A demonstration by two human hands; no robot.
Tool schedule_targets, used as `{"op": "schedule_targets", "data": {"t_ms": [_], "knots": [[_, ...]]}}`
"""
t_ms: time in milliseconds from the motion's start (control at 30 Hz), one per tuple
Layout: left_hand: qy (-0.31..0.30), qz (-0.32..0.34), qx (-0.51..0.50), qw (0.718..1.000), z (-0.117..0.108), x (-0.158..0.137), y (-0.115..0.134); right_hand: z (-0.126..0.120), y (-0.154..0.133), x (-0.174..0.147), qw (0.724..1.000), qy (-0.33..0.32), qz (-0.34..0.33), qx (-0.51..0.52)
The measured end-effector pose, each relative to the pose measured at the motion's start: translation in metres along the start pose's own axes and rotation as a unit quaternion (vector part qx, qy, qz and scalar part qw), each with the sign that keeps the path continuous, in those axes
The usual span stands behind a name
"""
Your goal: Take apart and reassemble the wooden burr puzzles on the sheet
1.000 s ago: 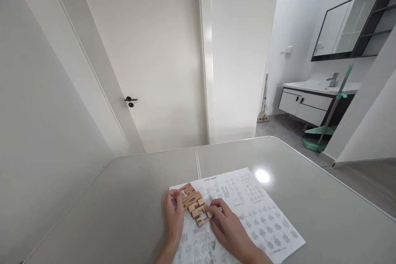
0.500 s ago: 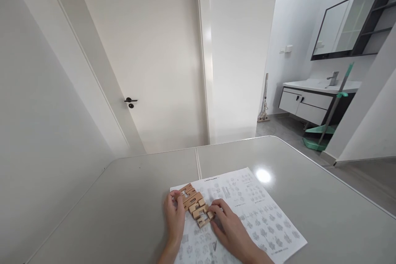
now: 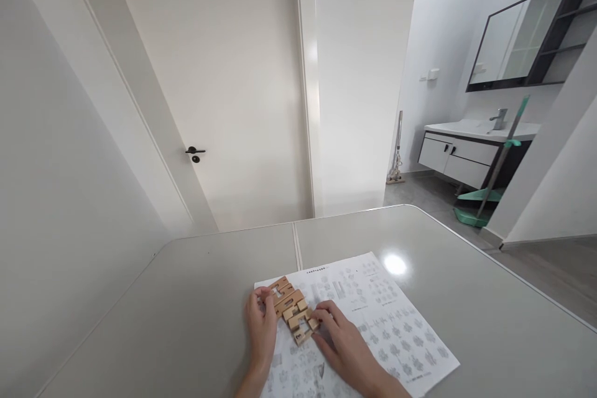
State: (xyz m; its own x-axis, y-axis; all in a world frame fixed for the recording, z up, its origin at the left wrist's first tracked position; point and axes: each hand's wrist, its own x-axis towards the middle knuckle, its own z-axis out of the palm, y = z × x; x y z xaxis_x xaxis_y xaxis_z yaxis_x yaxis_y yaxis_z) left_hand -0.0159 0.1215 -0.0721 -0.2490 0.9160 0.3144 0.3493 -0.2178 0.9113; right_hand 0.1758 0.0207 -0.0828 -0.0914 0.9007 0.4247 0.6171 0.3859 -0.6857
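Observation:
Several notched wooden puzzle pieces lie side by side in a slanting row on a printed paper sheet (image 3: 396, 323). Reddish-brown pieces (image 3: 290, 302) make up the upper left of the row, and paler pieces (image 3: 298, 337) the lower right, the lowest marked with a dark "3". My left hand (image 3: 262, 326) grips the upper left end of the row, thumb against the brown pieces and fingers curled behind. At the lower right, the thumb and fingers of my right hand (image 3: 345, 348) close around the ends of the pale pieces. My fingertips partly cover both ends.
The sheet carries rows of small grey diagrams and lies on a pale grey table (image 3: 186, 317) with a seam across it. Beyond stands a white door (image 3: 242, 106) with a black handle. To the right are a washbasin cabinet (image 3: 459, 152) and a green dustpan (image 3: 471, 216).
The whole view has shifted very slightly. My right fingers have moved a little left with the pale pieces; my left hand keeps its hold on the brown end.

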Motion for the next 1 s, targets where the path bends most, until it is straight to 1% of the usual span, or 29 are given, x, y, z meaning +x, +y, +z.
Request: {"op": "schedule_targets", "data": {"t_ms": [167, 300, 433, 533, 700, 867, 1000], "knots": [[0.0, -0.008, -0.004, 1.0, 0.0, -0.001, 0.0, -0.004, -0.005, 0.001, 0.999, 0.03, -0.007, 0.019], [-0.001, -0.017, -0.005, 1.0, 0.0, -0.001, 0.0, -0.002, -0.001, 0.002, 0.998, 0.059, 0.016, 0.009], [-0.003, -0.026, -0.006, 1.0, 0.0, -0.001, 0.0, 0.002, 0.009, 0.0, 0.994, 0.084, 0.055, -0.043], [-0.002, -0.027, -0.008, 1.0, 0.0, -0.001, -0.001, 0.003, 0.014, -0.001, 0.993, 0.072, 0.066, -0.072], [0.0, -0.024, -0.009, 1.0, 0.0, 0.0, -0.003, 0.002, 0.012, -0.001, 0.991, 0.052, 0.069, -0.098], [-0.008, -0.019, -0.007, 1.0, 0.0, 0.0, -0.002, 0.002, 0.011, 0.0, 0.991, 0.048, 0.067, -0.104], [-0.013, -0.031, -0.019, 0.999, -0.001, -0.002, 0.002, 0.003, 0.011, -0.001, 0.992, 0.051, 0.062, -0.095]]}}
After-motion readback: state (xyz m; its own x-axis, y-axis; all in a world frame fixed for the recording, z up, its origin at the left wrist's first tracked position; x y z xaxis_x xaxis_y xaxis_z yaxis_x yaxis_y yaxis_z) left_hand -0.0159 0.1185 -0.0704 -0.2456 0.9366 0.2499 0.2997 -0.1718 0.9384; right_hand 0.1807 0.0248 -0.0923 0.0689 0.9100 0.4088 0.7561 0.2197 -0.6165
